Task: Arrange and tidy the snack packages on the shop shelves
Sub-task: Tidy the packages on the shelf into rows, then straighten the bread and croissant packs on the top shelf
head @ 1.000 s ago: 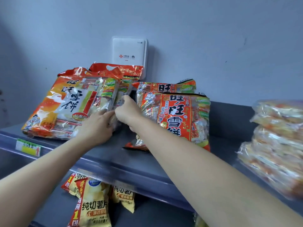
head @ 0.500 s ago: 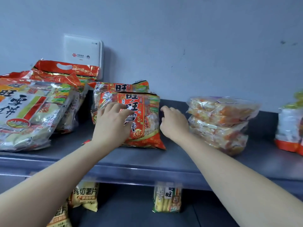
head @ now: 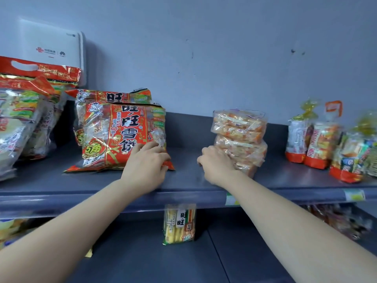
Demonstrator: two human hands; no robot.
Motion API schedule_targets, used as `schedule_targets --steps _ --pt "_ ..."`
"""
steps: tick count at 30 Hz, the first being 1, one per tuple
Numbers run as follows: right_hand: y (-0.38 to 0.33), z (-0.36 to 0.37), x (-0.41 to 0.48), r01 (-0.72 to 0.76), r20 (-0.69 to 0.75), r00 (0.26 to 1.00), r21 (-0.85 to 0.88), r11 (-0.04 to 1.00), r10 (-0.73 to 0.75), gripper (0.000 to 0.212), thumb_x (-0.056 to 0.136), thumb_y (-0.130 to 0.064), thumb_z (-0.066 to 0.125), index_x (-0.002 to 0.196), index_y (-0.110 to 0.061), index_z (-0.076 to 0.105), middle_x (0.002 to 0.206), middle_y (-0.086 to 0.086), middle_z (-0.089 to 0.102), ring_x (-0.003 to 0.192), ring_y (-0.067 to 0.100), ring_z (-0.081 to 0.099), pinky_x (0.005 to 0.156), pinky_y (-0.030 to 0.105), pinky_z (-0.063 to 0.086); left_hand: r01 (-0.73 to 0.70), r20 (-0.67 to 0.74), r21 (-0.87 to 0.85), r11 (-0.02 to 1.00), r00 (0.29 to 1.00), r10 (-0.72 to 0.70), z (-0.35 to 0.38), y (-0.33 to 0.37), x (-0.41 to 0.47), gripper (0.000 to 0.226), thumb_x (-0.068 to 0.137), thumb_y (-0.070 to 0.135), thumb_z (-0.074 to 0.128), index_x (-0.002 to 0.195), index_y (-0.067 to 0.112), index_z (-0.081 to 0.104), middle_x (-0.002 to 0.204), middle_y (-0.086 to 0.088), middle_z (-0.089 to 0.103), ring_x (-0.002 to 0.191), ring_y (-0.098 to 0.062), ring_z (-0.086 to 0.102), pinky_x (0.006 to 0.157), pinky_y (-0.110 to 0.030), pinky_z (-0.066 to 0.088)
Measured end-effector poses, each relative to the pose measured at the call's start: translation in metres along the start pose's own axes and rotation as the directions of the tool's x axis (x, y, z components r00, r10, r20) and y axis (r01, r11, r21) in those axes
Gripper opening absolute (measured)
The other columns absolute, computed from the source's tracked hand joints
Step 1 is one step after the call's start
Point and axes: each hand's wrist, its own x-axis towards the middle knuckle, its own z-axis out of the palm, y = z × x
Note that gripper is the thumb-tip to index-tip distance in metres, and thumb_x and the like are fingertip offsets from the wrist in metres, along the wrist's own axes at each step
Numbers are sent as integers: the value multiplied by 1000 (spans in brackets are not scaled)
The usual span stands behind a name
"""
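The left hand (head: pixel 145 164) is resting on the red cracker bag (head: pixel 122 135) at its five o'clock corner. The right hand (head: pixel 216 163) is touching the clear snack stack (head: pixel 240 127) at its seven o'clock edge

- The left hand (head: pixel 145 164) and left forearm (head: pixel 71 217) are bare down to the frame's edge.
- The right hand (head: pixel 216 165) and right forearm (head: pixel 285 211) are bare too.
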Motion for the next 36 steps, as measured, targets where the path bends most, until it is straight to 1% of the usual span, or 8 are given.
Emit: schedule_targets --steps 3,7,17,21,25,29,33,36 --pt "14 3 -16 11 -17 1000 32 999 -10 33 86 7 52 111 -10 64 113 8 47 115 27 41 74 29 28 -17 49 -15 1000 999 18 7 13 5 27 90 31 58 113 25 69 120 7 66 125 -19 46 102 -39 26" --pt "32 6 -32 28 -13 1000 67 997 -27 34 84 11 49 108 -7 66 110 8 48 114 26 40 74 33 38 -33 107 -56 998 993 39 17 35 15 33 93 37 53 122 29 63 129 13 60 131 -13 39 105 -35 20" --pt "62 14 -53 120 -176 981 204 971 -84 16 89 -8 54 96 -5 68 97 9 57 101 29 51 76 45 49 13 189 -174 985 982 20 36 103 49 39 95 39 48 133 31 52 133 9 56 130 -14 41 104 -37 24" --pt "91 18 -65 167 -454 886 117 979 -97 15 73 2 62 84 -3 70 89 11 62 91 32 56 74 42 49 58 -49 -386 920 995 -84 30 135 69 45 95 24 50 140 19 44 127 -5 57 120 -29 50 97 -45 34" --pt "129 17 -71 86 -656 755 91 992 -5 22 74 -4 65 96 -6 69 100 12 62 102 32 54 87 40 43 -84 -376 -424 902 922 -91 15 170 97 49 88 22 53 136 14 48 128 -11 50 120 -30 44 98 -49 30" --pt "165 21 -73 88 -721 693 124 988 28 26 78 -18 66 100 -4 66 111 11 63 106 30 54 84 40 43 -182 -434 -238 954 899 63 6 211 129 35 86 22 47 118 17 63 126 -7 58 127 -28 44 102 -50 23" --pt "203 32 -82 129 -735 678 168 977 37 36 80 -23 59 107 0 63 114 16 60 104 27 50 84 37 42 -209 -452 -105 972 881 141 12 251 149 33 89 23 39 95 17 71 95 0 69 106 -25 61 105 -47 20" --pt "242 43 -95 153 -709 704 197 968 33 39 84 -27 56 113 -2 60 114 13 61 100 27 54 81 35 43 -176 -463 -13 984 873 150 21 285 165 22 86 18 50 89 16 72 85 0 69 93 -27 64 102 -44 22"
